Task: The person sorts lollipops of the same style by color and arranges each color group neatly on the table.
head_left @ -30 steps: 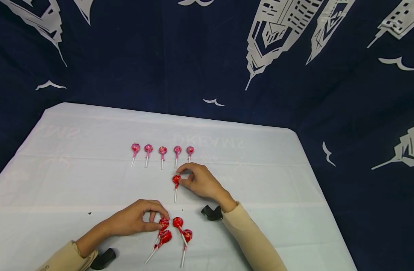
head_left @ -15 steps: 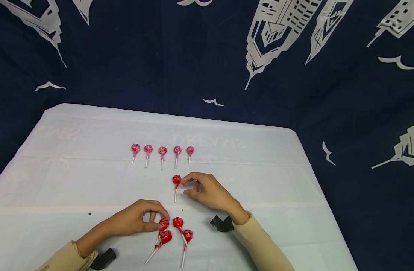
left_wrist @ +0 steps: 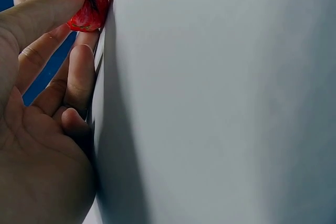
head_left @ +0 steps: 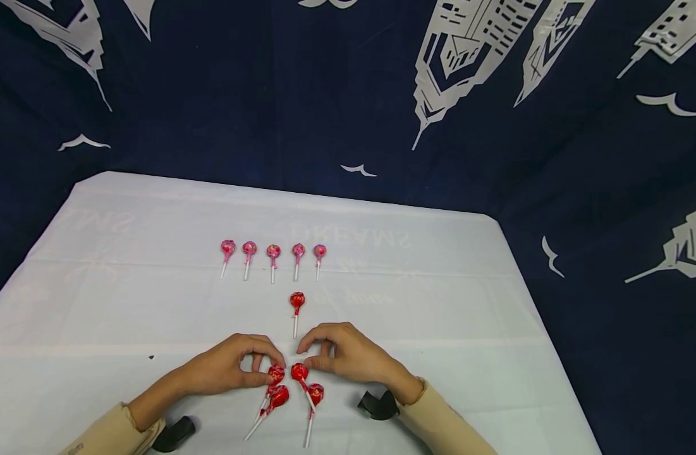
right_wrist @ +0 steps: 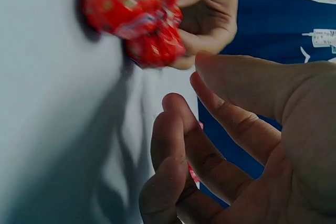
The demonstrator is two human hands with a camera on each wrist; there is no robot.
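Observation:
My left hand (head_left: 225,368) pinches the head of a red-wrapped lollipop (head_left: 276,375) between thumb and fingers; the left wrist view shows that red wrapper (left_wrist: 90,11) under the thumb. Just below it lies another red lollipop (head_left: 278,397). My right hand (head_left: 350,355) hovers beside a third red lollipop (head_left: 299,371), thumb and fingers apart, holding nothing. That one's stick crosses a further red lollipop (head_left: 316,395). One red lollipop (head_left: 297,299) lies alone above the hands, stick toward me.
Farther back, several pink lollipops (head_left: 274,252) lie in a row, sticks toward me. A white cloth (head_left: 467,316) covers the table, and a dark blue printed cloth (head_left: 239,95) hangs behind. Black straps (head_left: 378,405) sit at both wrists. A tiny dark speck (head_left: 151,357) lies at left.
My right hand has let go of the lone red lollipop and moved down toward the red lollipops near the left hand. The left hand has stayed in place.

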